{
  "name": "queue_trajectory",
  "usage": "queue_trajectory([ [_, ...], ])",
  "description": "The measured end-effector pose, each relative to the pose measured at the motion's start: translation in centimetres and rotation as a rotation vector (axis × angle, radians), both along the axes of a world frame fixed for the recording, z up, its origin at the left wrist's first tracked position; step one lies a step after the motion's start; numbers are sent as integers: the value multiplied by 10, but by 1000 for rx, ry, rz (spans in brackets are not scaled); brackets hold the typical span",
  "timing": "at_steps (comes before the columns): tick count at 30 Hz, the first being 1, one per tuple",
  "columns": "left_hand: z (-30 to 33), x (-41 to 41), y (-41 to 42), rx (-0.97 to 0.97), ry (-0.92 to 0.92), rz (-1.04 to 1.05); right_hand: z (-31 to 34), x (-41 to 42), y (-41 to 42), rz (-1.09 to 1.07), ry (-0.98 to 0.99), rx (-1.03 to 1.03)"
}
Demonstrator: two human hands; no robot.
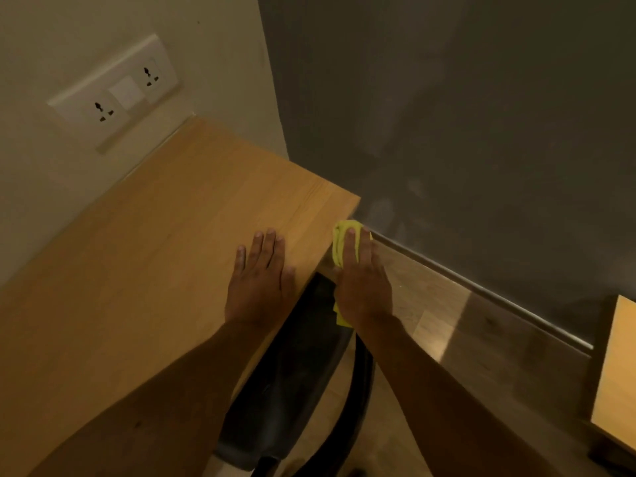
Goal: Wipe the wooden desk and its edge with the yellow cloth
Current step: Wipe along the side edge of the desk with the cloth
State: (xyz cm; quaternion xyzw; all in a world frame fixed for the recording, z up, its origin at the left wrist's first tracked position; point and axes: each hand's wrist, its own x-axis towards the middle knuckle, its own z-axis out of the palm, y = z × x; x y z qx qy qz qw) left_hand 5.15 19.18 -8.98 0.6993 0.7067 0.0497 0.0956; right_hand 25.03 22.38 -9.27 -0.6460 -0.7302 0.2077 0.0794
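The wooden desk [155,235] runs from the lower left up to a corner at the grey wall. My left hand [260,282] lies flat on the desk top near its front edge, fingers spread, holding nothing. My right hand [361,284] presses the yellow cloth [340,241] against the desk's front edge, close to the right corner. The cloth shows above my fingertips, and a small piece pokes out below my palm. Most of the cloth is hidden under the hand.
A black chair [292,383] stands under the desk's edge, directly below my hands. A white socket plate [117,91] sits on the cream wall behind the desk. A dark grey wall [464,115] with a metal skirting strip [481,290] is on the right. Another wooden piece [616,373] is at the far right.
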Motion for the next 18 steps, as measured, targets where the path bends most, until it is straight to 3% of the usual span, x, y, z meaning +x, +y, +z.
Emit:
queue_trajectory([
  [8, 2, 1, 1, -14, 21, 5, -2, 16, -89, 7, 14, 14],
  [15, -1, 1, 2, 7, -4, 14, -4, 4, -15, -1, 20, 35],
  [18, -2, 0, 1, 16, -4, 8, -4, 6, -26, -10, 17, 57],
])
